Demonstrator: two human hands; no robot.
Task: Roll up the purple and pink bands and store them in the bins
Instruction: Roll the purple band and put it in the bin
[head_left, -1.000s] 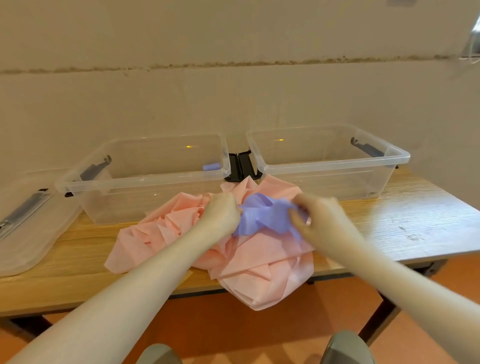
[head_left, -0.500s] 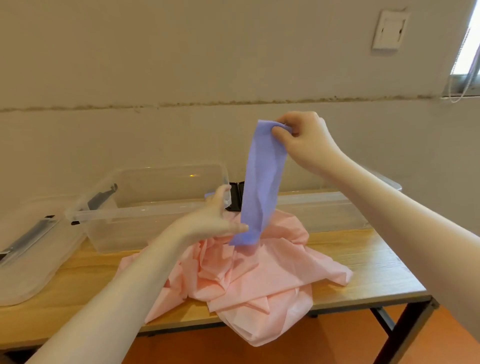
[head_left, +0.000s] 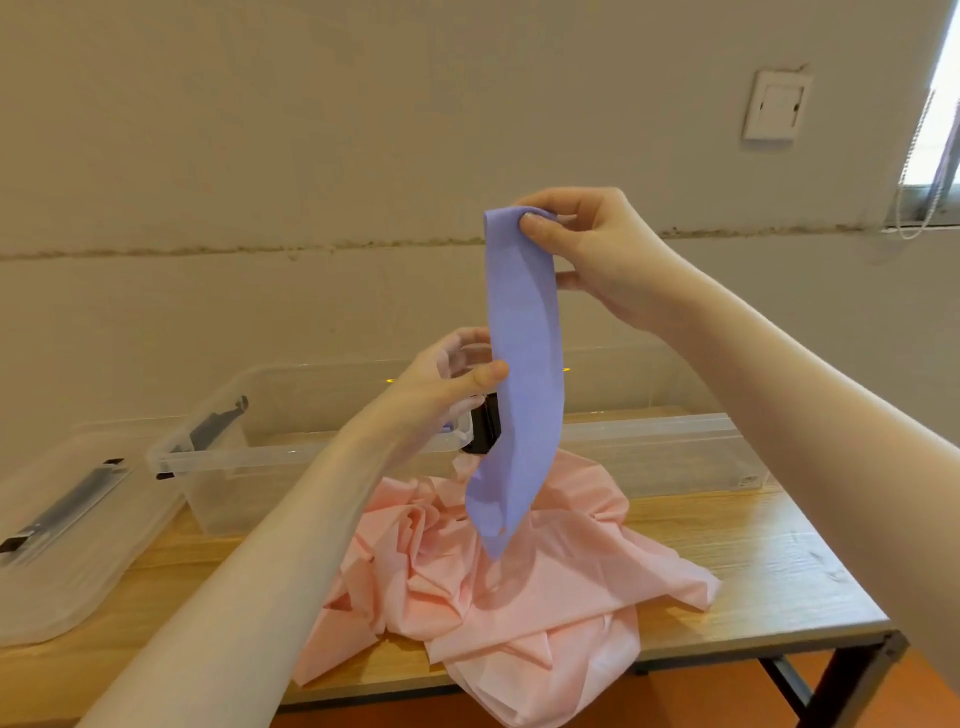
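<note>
A purple band (head_left: 519, 395) hangs straight down in the air above the table. My right hand (head_left: 587, 249) pinches its top end between thumb and fingers. My left hand (head_left: 452, 384) holds the band's left edge about halfway down, thumb in front and fingers behind it. The band's lower tip dangles just over a crumpled pile of pink bands (head_left: 498, 587) lying on the wooden table (head_left: 769, 561) and spilling over its front edge. Two clear plastic bins stand behind the pile, the left bin (head_left: 244, 457) and the right bin (head_left: 670, 447).
A clear bin lid (head_left: 67, 525) with grey clips lies at the table's left end. A wall rises close behind the bins, with a white switch plate (head_left: 776, 106) up on the right. A small purple item shows at the left bin's rim, mostly hidden by my left wrist.
My right hand has lifted the purple band's end up off the pink pile until the band hangs full length. My left hand slid up from the band's lower end to its middle.
</note>
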